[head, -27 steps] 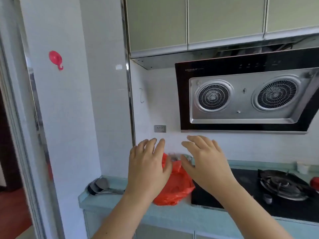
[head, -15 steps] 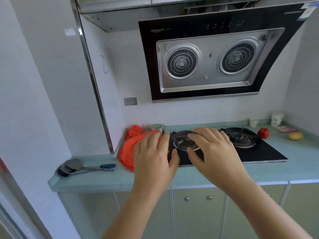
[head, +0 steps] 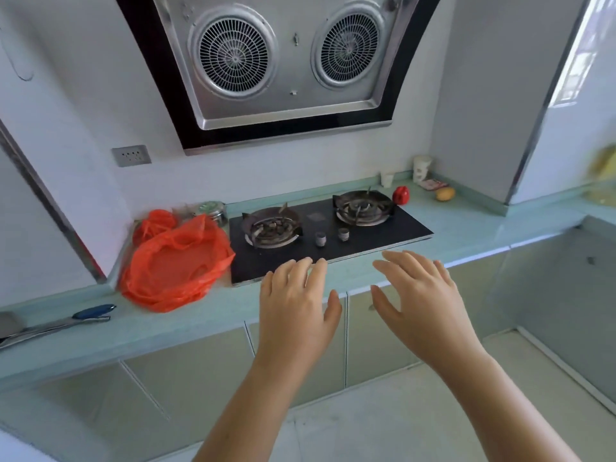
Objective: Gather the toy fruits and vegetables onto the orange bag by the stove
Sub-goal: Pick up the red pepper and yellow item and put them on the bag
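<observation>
A pale blue-green desk (head: 206, 315) runs along white walls, bending at the 3 o'clock corner, with pale cabinet doors (head: 186, 381) beneath and a light floor (head: 383, 425) at 6 o'clock. A black range hood (head: 283, 68) with two round grilles hangs at 12 o'clock above a black two-burner stove (head: 333, 235). A wall socket (head: 130, 155) sits at 10 o'clock, and daylight enters at 2 o'clock.

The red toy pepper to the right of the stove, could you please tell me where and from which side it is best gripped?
Probably around the middle of the red toy pepper, from above with the right hand. It stands upright on the counter, clear on top. The burner grate crowds its left side, so fingers fit best front and back.
</observation>
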The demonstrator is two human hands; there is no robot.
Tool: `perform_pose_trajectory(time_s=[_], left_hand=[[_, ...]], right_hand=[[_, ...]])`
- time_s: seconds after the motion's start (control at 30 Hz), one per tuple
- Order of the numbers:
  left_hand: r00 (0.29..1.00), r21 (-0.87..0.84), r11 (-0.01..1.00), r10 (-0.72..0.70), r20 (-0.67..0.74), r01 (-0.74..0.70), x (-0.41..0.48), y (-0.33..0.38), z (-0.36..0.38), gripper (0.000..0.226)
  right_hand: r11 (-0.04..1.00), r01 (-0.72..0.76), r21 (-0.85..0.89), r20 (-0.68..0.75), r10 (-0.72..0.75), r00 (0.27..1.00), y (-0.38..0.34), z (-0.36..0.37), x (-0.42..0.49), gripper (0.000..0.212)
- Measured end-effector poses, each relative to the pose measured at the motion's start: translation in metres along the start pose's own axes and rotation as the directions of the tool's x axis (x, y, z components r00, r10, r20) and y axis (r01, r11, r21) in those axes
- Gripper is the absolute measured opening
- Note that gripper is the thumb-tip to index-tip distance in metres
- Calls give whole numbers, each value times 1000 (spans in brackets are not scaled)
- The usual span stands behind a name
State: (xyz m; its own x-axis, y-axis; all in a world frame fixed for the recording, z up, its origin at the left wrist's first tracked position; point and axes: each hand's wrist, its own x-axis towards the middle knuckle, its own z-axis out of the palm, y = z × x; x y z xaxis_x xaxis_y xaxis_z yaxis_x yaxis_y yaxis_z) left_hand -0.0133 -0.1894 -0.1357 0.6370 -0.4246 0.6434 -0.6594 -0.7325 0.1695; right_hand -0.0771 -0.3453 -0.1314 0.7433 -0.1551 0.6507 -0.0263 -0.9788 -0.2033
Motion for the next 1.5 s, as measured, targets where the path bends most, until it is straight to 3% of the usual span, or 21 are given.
perform_pose_trajectory(time_s=[0.33, 0.63, 1.07, 1.37, 1.5], left_hand=[[987, -152, 975, 162, 4, -160, 44, 111, 75, 42], [982, -240, 958, 178, 69, -156, 67, 181, 139, 46], [991, -376, 922, 118, 56, -89, 133, 194, 232, 44], [984, -423, 902, 144, 104, -88, 244, 193, 352, 45], [986, -409, 909, 129, 105, -76, 285, 180, 394, 44]], right_hand=[[987, -136, -86, -57, 132, 990, 123, -33, -12, 31], [975, -197, -100, -47, 194, 980, 207, -43, -21, 41], [945, -290, -153, -47, 286, 957, 303, -3, 11, 39], [918, -329, -223, 1, 337, 941, 397, 58, 110, 41], [919, -338, -201, 23, 350, 937, 427, 100, 154, 33]])
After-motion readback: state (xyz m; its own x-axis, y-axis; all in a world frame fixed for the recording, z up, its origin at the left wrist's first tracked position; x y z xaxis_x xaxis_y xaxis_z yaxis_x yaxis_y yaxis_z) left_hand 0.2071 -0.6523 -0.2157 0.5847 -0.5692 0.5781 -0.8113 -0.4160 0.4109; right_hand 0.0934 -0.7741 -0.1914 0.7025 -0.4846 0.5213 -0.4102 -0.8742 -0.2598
